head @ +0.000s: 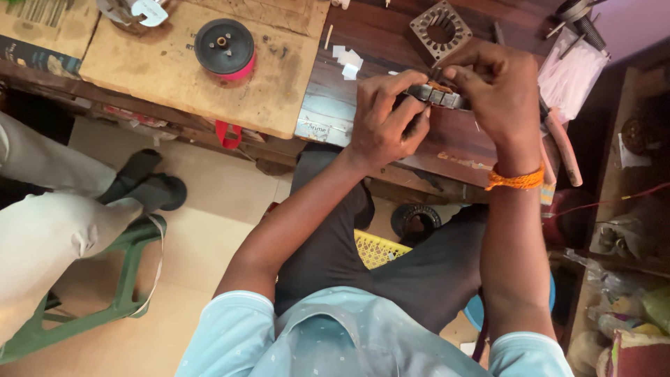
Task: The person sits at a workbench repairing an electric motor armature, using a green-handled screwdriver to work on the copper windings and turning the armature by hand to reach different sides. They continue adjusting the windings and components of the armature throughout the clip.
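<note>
head view, looking straight down on a seated person at a dark wooden bench. both hands meet at the bench's near edge, over the lap, on a small metal stator with copper-coloured windings showing in its slots. held that way, level and close under the eyes, the part is probably steadied by the bench edge so its slots can be reached from above; this is a judgement. left hand: fingers curled, pressed close together around the stator's left end, thumb tucked underneath, a firm wrap rather than a pinch. right hand: fingers bent down and bunched, fingertips pinching at the stator's top right; whether something thin sits between them cannot be told, too small. orange thread band on the right wrist. a second, bare square stator core lies flat further back on the bench, well apart. white paper slips lie just left of the hands. black spool rests on a plywood board to the left. another person's legs by a green stool.
</note>
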